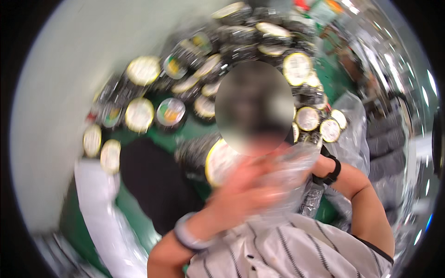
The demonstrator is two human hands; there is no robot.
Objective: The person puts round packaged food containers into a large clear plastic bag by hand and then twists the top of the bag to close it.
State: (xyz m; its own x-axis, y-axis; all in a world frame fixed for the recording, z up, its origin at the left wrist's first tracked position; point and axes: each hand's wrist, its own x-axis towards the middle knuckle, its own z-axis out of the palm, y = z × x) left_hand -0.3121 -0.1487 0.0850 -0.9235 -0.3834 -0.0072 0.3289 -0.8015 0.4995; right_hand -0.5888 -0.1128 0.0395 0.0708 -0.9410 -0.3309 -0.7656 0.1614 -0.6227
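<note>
My left hand (243,185), with a pale bangle (192,234) at its wrist, lies across a crumpled clear plastic bag (289,178). Motion smears its fingers, so their grip cannot be made out. On the other side, my right hand (318,166) is closed on the same plastic, its fingers partly covered by it. A black watch (333,170) is on that wrist. Just beyond my left hand lies a thick roll (197,155) in dark wrapping with a round, yellow-edged pale label (222,162) on its end. A blurred round patch hides the middle of the view.
Many dark wrapped rolls (139,114) with round labels are piled on the green surface (127,204) in an arc. A black cloth-like thing (157,180) and a long white roll (99,199) lie at left. More clear plastic (350,125) is at right. A pale wall (60,92) rises at far left.
</note>
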